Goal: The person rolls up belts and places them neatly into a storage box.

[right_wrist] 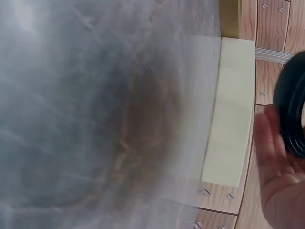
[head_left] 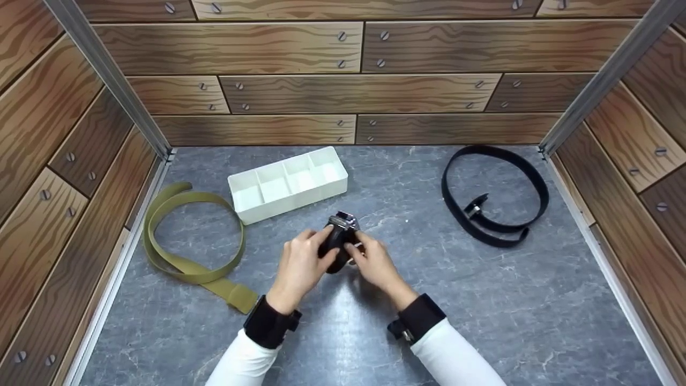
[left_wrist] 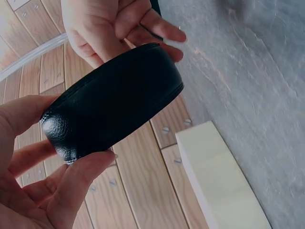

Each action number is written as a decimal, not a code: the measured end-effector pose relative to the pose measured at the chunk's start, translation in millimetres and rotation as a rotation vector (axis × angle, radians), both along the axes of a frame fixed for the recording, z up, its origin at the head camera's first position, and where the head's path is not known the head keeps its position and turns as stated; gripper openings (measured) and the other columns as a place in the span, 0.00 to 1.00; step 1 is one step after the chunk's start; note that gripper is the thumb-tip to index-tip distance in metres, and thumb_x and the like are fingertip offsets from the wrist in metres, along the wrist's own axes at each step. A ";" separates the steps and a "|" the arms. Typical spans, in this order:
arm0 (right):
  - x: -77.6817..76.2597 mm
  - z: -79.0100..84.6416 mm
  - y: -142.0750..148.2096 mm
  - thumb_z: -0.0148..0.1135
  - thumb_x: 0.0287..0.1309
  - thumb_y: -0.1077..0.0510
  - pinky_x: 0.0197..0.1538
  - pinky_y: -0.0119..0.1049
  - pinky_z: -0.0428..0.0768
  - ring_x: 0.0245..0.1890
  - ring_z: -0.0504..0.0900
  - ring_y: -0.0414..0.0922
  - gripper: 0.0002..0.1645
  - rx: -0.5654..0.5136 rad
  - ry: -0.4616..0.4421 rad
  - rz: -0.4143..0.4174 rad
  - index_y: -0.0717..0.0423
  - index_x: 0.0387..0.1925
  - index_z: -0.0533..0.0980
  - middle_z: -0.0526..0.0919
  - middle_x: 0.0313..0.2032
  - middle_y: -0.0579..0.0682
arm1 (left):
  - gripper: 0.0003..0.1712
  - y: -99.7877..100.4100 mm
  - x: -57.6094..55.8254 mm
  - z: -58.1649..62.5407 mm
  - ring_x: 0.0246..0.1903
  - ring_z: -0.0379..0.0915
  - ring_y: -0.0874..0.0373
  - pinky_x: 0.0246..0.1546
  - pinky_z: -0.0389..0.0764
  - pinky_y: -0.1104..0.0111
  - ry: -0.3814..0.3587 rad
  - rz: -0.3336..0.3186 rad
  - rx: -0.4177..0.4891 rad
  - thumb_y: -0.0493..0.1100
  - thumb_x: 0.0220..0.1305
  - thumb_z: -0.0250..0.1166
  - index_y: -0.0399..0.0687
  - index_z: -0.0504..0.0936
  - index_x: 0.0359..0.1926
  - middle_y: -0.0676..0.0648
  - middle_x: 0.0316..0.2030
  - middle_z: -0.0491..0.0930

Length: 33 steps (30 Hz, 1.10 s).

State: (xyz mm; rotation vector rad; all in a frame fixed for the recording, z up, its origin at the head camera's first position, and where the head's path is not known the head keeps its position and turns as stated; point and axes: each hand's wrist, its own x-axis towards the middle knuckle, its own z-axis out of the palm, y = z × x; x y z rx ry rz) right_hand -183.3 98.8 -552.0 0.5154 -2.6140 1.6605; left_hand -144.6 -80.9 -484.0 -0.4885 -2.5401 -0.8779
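A black leather belt, rolled into a tight coil, is held up between both hands near the middle of the table. Its silver buckle faces the far side. My left hand grips the coil's left side, and the left wrist view shows thumb and fingers pinching one end of the coil. On the other side, my right hand holds the coil with thumb and fingers. In the right wrist view the coiled belt is partly cut off by the frame edge, with the right fingers against it.
A white tray with several compartments stands beyond the hands. To the left lies a loosely looped olive webbing belt. Another black belt with a buckle lies looped at the far right. Wood-patterned walls enclose the grey table.
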 end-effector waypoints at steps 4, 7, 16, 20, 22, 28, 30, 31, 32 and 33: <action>-3.8 5.8 -0.6 0.57 0.68 0.60 0.38 0.35 0.82 0.37 0.85 0.50 0.23 0.097 -0.022 0.083 0.69 0.60 0.70 0.83 0.44 0.60 | 0.25 -8.8 -1.2 1.6 0.27 0.82 0.46 0.23 0.82 0.67 -0.017 0.021 -0.006 0.41 0.54 0.74 0.36 0.82 0.53 0.37 0.35 0.82; -6.3 7.1 -1.2 0.57 0.67 0.61 0.37 0.37 0.82 0.35 0.84 0.49 0.24 0.154 -0.042 0.136 0.67 0.62 0.70 0.82 0.40 0.55 | 0.26 -17.5 -3.2 0.8 0.25 0.82 0.46 0.22 0.82 0.67 -0.030 0.050 -0.010 0.41 0.54 0.74 0.36 0.82 0.54 0.37 0.34 0.82; -5.3 -4.0 13.0 0.59 0.67 0.55 0.54 0.47 0.77 0.52 0.79 0.50 0.27 0.472 -0.009 0.159 0.58 0.65 0.70 0.73 0.59 0.55 | 0.27 -55.9 -16.3 2.9 0.23 0.82 0.40 0.18 0.82 0.62 0.014 0.196 0.017 0.40 0.52 0.76 0.36 0.82 0.53 0.33 0.33 0.81; -5.8 -6.4 27.0 0.59 0.67 0.50 0.58 0.52 0.73 0.58 0.74 0.55 0.28 0.638 0.056 0.100 0.54 0.66 0.70 0.71 0.61 0.55 | 0.26 -76.5 -25.7 7.5 0.27 0.81 0.36 0.24 0.83 0.54 0.036 0.273 0.021 0.39 0.52 0.75 0.35 0.82 0.53 0.30 0.35 0.81; -7.2 -8.7 36.1 0.59 0.67 0.48 0.59 0.54 0.72 0.59 0.73 0.57 0.29 0.706 0.080 0.071 0.54 0.66 0.70 0.71 0.62 0.57 | 0.26 -86.1 -30.8 10.2 0.27 0.81 0.35 0.25 0.83 0.52 0.028 0.314 0.024 0.39 0.53 0.75 0.35 0.82 0.53 0.29 0.36 0.81; -10.3 -17.2 65.7 0.60 0.65 0.43 0.60 0.59 0.69 0.62 0.70 0.62 0.33 0.829 0.079 0.022 0.53 0.66 0.71 0.69 0.64 0.62 | 0.26 -115.0 -48.8 15.5 0.30 0.80 0.31 0.30 0.81 0.47 0.001 0.427 0.034 0.40 0.55 0.74 0.36 0.81 0.55 0.28 0.38 0.80; -10.3 -19.5 75.2 0.61 0.64 0.42 0.60 0.61 0.68 0.62 0.68 0.64 0.33 0.851 0.063 0.009 0.53 0.65 0.71 0.68 0.64 0.63 | 0.27 -123.0 -56.2 16.2 0.31 0.80 0.30 0.32 0.81 0.46 -0.012 0.452 0.045 0.40 0.55 0.73 0.35 0.80 0.55 0.27 0.39 0.80; -9.9 -20.2 79.5 0.61 0.64 0.42 0.60 0.62 0.67 0.63 0.67 0.65 0.34 0.860 0.050 0.004 0.53 0.66 0.71 0.67 0.65 0.64 | 0.26 -126.6 -60.1 16.4 0.32 0.80 0.30 0.33 0.81 0.45 -0.020 0.464 0.053 0.40 0.56 0.73 0.35 0.80 0.56 0.26 0.40 0.80; -9.6 -20.9 83.4 0.61 0.64 0.42 0.60 0.62 0.67 0.63 0.66 0.66 0.34 0.871 0.042 -0.003 0.53 0.66 0.71 0.67 0.65 0.64 | 0.26 -129.9 -64.2 16.5 0.32 0.80 0.31 0.34 0.81 0.46 -0.029 0.474 0.062 0.39 0.56 0.72 0.35 0.80 0.56 0.26 0.40 0.80; -9.0 -21.6 86.9 0.61 0.64 0.42 0.60 0.63 0.67 0.64 0.65 0.66 0.34 0.880 0.030 -0.010 0.52 0.66 0.71 0.66 0.65 0.64 | 0.26 -132.8 -68.4 16.5 0.33 0.80 0.30 0.35 0.81 0.46 -0.035 0.486 0.065 0.39 0.57 0.72 0.35 0.80 0.56 0.26 0.41 0.80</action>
